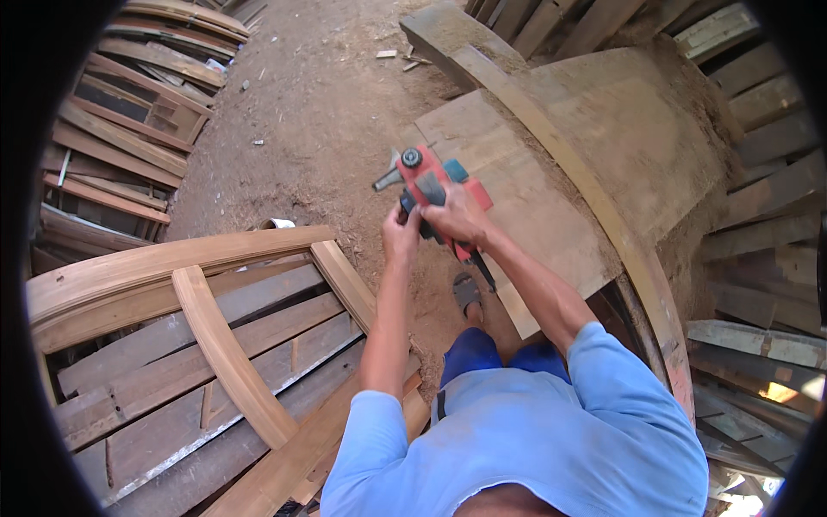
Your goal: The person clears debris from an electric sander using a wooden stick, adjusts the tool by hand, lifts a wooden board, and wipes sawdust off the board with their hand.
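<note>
A red and black electric hand planer (407, 173) is held up in front of me, its black knob on top and a teal part at its far right side. My right hand (461, 215) is closed round its body, near the handle. The fingers of my left hand (402, 231) are closed on the black part at its near left side; the fingertips are partly hidden. From the planer's near end a black cord (485, 272) hangs down. Just right of the tool lies a wide wooden board (538, 211) strewn with dust.
A curved wooden frame (233, 353) rests on several planks to my left. Across the board at right runs a long curved timber (594, 198). Stacked timber lines both sides. My sandalled foot (466, 293) stands on the dusty floor (301, 112), among wood scraps.
</note>
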